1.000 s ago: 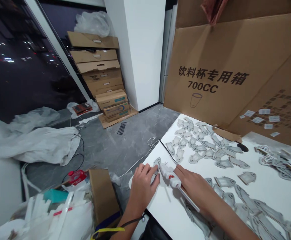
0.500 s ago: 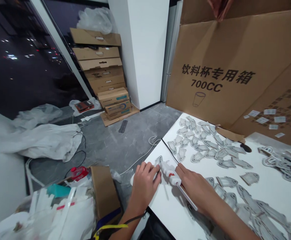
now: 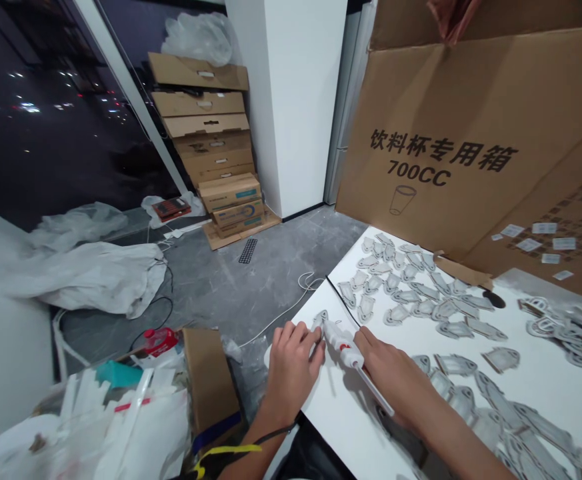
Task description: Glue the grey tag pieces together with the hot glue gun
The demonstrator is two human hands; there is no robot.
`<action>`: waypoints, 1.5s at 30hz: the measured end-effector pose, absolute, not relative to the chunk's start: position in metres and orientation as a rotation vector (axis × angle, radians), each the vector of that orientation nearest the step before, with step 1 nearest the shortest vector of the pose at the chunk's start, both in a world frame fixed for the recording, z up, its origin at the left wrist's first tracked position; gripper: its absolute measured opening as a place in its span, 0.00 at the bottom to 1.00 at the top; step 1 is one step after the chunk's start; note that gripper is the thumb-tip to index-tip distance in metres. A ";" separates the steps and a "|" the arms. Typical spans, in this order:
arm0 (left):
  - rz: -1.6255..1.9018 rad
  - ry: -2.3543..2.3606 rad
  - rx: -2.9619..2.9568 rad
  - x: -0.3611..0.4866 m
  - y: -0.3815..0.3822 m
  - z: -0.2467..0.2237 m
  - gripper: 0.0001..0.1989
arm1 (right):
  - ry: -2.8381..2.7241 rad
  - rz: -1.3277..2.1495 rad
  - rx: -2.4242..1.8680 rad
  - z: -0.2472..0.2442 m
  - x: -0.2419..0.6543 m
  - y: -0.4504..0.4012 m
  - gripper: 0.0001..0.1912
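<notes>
My right hand (image 3: 388,370) is closed around a white hot glue gun (image 3: 345,348), a glue stick jutting from its back end. Its nozzle points at a small grey fish-shaped piece (image 3: 323,317) near the table's left edge. The fingers of my left hand (image 3: 293,360) are bent over the near end of that piece and hold it, hiding part of it. Many similar fish-shaped pieces (image 3: 413,290) lie spread on the white table (image 3: 343,417) beyond my hands. More of them (image 3: 501,413) are piled to the right, partly under my right forearm.
A large cardboard box (image 3: 441,100) stands behind the table. Stacked white-and-grey cutouts (image 3: 568,330) lie at the far right. A black cord (image 3: 341,299) runs by the glue gun. On the floor at left is an open carton (image 3: 213,377) of packaging; flattened boxes (image 3: 221,150) lean by the pillar.
The view has shifted slightly. Both hands stay almost in place, the glue gun nozzle still at the fish-shaped piece.
</notes>
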State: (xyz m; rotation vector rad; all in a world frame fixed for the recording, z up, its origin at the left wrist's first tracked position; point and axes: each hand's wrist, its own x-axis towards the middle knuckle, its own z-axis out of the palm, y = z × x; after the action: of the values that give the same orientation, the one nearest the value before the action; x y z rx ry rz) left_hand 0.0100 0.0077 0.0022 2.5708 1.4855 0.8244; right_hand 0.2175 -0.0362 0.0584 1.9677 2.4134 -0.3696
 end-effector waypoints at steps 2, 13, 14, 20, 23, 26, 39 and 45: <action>0.828 1.491 2.563 0.010 0.007 0.002 0.07 | 2.406 -0.367 1.975 0.057 0.216 -0.038 0.09; 0.829 1.522 2.551 0.012 0.005 0.004 0.07 | 2.362 -0.382 1.934 0.065 0.211 -0.042 0.11; 0.825 1.526 2.548 0.012 0.005 0.004 0.07 | 2.362 -0.366 1.935 0.064 0.211 -0.043 0.10; 0.785 1.537 2.576 0.012 0.005 0.004 0.06 | 2.405 -0.306 2.063 0.074 0.214 -0.034 0.11; 0.782 1.556 2.570 0.012 0.003 0.002 0.07 | 2.585 -0.073 2.613 0.091 0.228 -0.024 0.08; 0.803 1.542 2.453 0.011 0.000 0.002 0.08 | 2.561 0.460 3.127 0.107 0.247 -0.018 0.11; 0.613 1.022 2.528 0.002 0.045 0.018 0.24 | 2.749 -0.418 2.896 0.096 0.263 -0.040 0.11; 0.558 1.308 2.662 -0.001 0.030 0.012 0.19 | 2.802 -0.647 2.079 0.086 0.268 -0.056 0.13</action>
State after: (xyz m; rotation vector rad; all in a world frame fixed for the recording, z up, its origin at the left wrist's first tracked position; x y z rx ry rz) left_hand -0.0012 0.0300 0.0121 2.6621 1.3081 0.5578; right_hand 0.2679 -0.0556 0.0860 2.0792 2.8018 -0.6468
